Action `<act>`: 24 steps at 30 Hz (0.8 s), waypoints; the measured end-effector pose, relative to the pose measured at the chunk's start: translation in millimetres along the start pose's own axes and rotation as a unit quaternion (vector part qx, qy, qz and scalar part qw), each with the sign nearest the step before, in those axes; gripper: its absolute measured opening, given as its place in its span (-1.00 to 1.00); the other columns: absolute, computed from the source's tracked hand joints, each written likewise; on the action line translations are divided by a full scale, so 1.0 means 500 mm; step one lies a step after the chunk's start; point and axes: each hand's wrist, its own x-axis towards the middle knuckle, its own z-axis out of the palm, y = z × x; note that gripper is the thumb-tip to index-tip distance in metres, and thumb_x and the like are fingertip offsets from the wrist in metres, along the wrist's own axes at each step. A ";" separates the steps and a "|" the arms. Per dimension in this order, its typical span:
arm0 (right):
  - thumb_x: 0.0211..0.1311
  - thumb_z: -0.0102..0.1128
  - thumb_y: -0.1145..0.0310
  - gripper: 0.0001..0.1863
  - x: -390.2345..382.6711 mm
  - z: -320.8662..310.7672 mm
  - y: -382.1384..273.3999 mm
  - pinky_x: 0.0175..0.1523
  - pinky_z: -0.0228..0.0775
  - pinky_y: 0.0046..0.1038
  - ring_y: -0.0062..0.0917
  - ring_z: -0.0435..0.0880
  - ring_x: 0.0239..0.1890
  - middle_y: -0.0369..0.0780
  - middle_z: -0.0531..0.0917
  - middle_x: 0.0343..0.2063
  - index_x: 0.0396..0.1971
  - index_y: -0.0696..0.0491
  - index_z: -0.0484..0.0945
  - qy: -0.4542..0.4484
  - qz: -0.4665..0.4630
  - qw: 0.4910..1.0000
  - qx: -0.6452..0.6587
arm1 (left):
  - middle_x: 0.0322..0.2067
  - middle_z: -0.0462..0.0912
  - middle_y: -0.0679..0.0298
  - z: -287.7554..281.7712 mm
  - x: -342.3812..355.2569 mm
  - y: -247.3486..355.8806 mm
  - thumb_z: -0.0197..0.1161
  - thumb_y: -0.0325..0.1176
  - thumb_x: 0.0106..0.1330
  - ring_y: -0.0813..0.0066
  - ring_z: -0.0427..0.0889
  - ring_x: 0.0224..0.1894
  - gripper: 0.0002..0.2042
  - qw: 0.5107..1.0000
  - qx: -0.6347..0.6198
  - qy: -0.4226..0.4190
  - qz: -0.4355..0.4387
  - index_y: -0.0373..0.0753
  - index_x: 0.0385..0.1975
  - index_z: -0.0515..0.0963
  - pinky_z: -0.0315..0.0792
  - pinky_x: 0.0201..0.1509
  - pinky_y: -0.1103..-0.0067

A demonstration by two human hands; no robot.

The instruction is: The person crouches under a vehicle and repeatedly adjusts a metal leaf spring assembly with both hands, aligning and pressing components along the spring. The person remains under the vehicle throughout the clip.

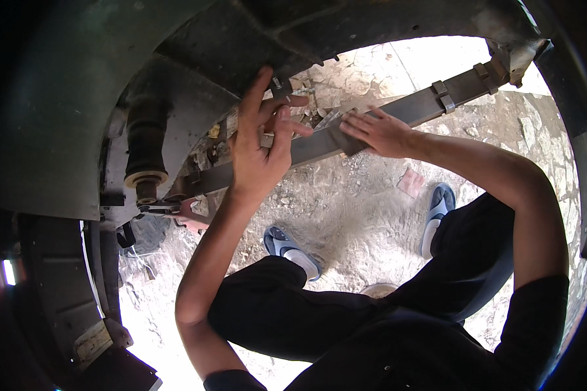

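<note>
My left hand (pixel 264 140) is raised with its fingers apart, beside a small dark bracket with a bolt (pixel 279 88) under the dark panel (pixel 205 49); whether it touches them is unclear. My right hand (pixel 378 133) has its fingers over a dark, slightly blurred metal plate (pixel 350 145) on a long, slanting metal bar (pixel 411 111), holding the plate. Two clamp-like bands (pixel 443 98) sit farther right on the bar. The bar runs behind my left hand, and part of it is hidden there.
A black cylindrical part (pixel 147 140) hangs at the left, with red-handled metal parts (pixel 190 215) below it. Dark curved panels surround the view. Below are rough, pale ground (pixel 342 208) with rubble and my sandaled feet (pixel 287 247).
</note>
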 end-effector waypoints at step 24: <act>0.30 -0.06 0.28 -0.37 0.008 0.012 -0.017 0.42 -0.03 -0.23 -0.39 0.05 0.40 -0.18 0.10 0.35 0.34 0.03 0.03 0.039 0.012 0.996 0.083 | -0.28 0.65 -0.07 0.025 0.015 0.028 -0.10 -0.47 0.44 0.36 0.70 -0.44 -0.60 0.994 -0.074 0.052 -0.066 -0.36 0.20 0.02 0.49 -0.17 0.58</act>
